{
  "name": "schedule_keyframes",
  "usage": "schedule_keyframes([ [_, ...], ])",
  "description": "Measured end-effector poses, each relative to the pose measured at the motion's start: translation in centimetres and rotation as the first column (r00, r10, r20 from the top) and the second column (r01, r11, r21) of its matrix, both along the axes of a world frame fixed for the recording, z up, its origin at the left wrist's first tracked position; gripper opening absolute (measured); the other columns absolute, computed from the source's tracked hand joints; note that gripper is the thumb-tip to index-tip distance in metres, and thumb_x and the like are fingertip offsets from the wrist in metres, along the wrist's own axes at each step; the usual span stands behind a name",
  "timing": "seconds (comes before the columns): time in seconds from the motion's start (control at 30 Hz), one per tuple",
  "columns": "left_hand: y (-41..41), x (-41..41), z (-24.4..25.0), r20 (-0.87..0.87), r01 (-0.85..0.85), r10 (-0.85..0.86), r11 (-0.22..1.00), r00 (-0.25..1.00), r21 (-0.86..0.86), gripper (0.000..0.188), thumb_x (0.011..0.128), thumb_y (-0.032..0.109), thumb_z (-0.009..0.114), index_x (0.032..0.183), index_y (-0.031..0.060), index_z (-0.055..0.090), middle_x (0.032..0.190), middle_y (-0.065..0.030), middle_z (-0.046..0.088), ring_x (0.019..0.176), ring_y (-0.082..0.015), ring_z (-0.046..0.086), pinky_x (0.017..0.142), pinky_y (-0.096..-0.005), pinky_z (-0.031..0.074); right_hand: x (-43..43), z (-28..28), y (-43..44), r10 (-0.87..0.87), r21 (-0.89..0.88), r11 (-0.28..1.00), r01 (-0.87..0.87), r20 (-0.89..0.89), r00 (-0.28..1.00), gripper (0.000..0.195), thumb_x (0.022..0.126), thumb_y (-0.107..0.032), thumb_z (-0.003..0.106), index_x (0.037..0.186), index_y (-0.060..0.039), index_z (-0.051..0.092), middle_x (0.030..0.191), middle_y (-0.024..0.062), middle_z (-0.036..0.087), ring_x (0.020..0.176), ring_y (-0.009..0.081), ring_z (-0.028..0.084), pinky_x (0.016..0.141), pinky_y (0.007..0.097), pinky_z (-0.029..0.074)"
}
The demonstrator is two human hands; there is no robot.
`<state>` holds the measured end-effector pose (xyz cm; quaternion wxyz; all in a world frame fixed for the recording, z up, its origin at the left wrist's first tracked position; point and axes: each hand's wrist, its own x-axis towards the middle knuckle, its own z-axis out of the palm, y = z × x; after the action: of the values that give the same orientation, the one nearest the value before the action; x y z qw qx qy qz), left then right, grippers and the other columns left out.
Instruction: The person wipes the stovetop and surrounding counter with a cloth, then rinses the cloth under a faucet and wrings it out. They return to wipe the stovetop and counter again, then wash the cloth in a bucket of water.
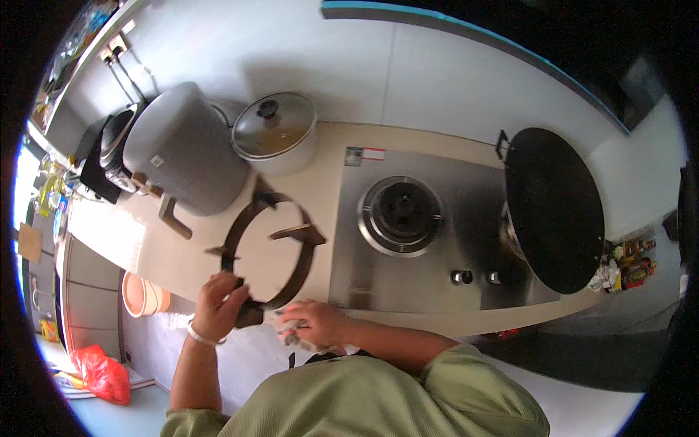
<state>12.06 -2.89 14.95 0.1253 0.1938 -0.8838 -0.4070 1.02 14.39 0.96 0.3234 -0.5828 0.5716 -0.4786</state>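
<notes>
My left hand [221, 308] grips the near left side of a dark metal pan support ring [232, 235] with several prongs, which is raised over the counter left of the hob. Just right of it, at the counter's front edge, my right hand [314, 322] is closed on a crumpled light cloth [297, 333] with dark markings. The cloth lies near the ring's lower prong; whether they touch cannot be told. On the stainless steel gas hob [377, 284], the left burner [404, 210] is bare, with no support over it.
A black wok [554, 213] covers most of the right burner. Behind the ring stand a grey air fryer [185, 147] and a white pot with a glass lid [276, 128]. Two control knobs [463, 277] sit at the hob's front. A red plastic bag [101, 374] lies at lower left.
</notes>
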Motion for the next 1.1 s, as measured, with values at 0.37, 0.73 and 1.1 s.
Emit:
schedule_keyframes([
  [0.37, 10.0, -21.6, -7.7, 0.027, 0.289, -0.325, 0.797, 0.945, -0.531, 0.02, 0.075, 0.017, 0.055, 0.059, 0.0057, 0.055, 0.068, -0.0098, 0.057, 0.076, -0.0287, 0.055, 0.072, -0.0397, 0.04, -6.4, 0.7, 22.2, -0.499, 0.282, 0.855, 0.435, 0.223, 0.837, 0.04, 0.076, -0.003, 0.059, 0.116, -0.0087, 0.059, 0.12, 0.0107, 0.054, 0.114, 0.0223, 0.05, 0.097, 0.0322, 0.038],
  [0.73, 14.5, -24.8, -12.0, 0.096, 0.213, -0.199, 0.727, 0.975, -0.653, 0.025, 0.079, 0.023, 0.051, 0.064, 0.0058, 0.061, 0.074, -0.0088, 0.062, 0.081, -0.0257, 0.057, 0.078, -0.0396, 0.04, -7.5, 1.5, 24.8, -0.553, 0.282, 0.828, 0.484, 0.268, 0.789, 0.04, 0.074, -0.002, 0.06, 0.114, -0.0067, 0.059, 0.12, 0.0119, 0.053, 0.113, 0.0228, 0.051, 0.096, 0.0326, 0.038],
  [1.1, 16.9, -24.5, -13.7, 0.175, 0.163, -0.069, 0.773, 0.982, -0.613, 0.028, 0.083, 0.029, 0.051, 0.069, 0.0071, 0.062, 0.079, -0.0081, 0.063, 0.085, -0.0258, 0.057, 0.079, -0.0399, 0.039, -8.5, 1.3, 24.8, -0.543, 0.248, 0.839, 0.485, 0.318, 0.777, 0.041, 0.075, -0.006, 0.061, 0.116, -0.0103, 0.058, 0.12, 0.013, 0.054, 0.114, 0.0243, 0.051, 0.097, 0.0343, 0.038],
])
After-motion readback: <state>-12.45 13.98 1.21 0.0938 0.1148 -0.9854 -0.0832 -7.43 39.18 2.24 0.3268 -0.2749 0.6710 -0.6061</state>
